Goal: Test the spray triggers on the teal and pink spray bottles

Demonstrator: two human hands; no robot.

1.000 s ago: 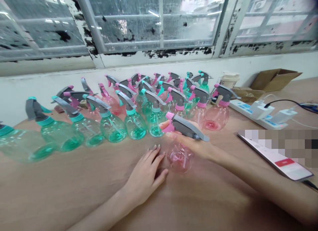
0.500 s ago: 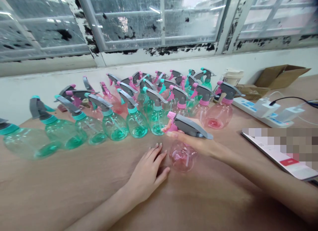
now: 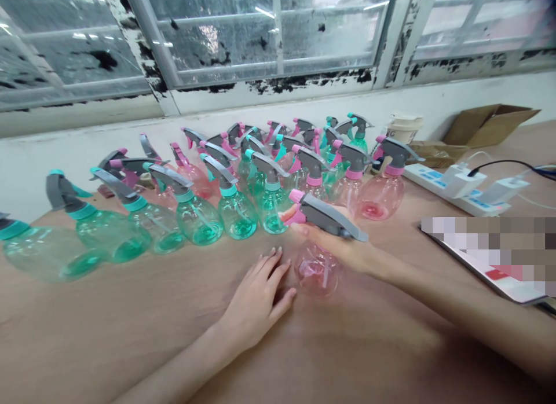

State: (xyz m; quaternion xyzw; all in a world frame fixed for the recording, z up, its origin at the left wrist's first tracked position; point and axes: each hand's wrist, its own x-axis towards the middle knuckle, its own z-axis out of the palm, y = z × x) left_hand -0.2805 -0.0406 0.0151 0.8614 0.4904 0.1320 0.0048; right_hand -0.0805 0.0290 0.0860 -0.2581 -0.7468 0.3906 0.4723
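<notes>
My right hand [image 3: 336, 237] is wrapped round the neck of a pink spray bottle [image 3: 316, 272], under its grey and pink trigger head. The bottle's clear pink body shows below my fingers, with a dip tube inside. My left hand [image 3: 260, 291] lies flat on the table with its fingers spread, just left of that bottle and holding nothing. Behind both hands stands a front row of spray bottles, among them a green spray bottle [image 3: 237, 216] and, at the right end, another pink spray bottle [image 3: 381, 197].
More pink and green bottles crowd behind the front row, near the wall. To the right are a white power strip [image 3: 452, 190] with plugs and cables, a tablet [image 3: 490, 271], a paper cup [image 3: 403, 128] and an open cardboard box [image 3: 490, 126]. Windows line the back.
The view has shifted slightly. My right hand keeps its grip on the pink spray bottle, and my left hand stays flat on the table.
</notes>
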